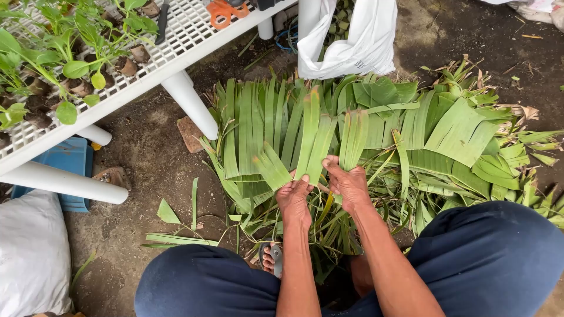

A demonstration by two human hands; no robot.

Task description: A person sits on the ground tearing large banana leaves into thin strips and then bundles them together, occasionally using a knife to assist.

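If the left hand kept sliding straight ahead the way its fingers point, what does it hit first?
Probably the leaf strips that the left hand already grips, then the laid-out pile of strips beyond; depth is unclear.

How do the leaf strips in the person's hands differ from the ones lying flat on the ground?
The leaf strips in hand are few, bunched together and lifted by the left hand and right hand. The strips on the ground are many, spread flat side by side, untouched. Both are long, green and cut to narrow widths.
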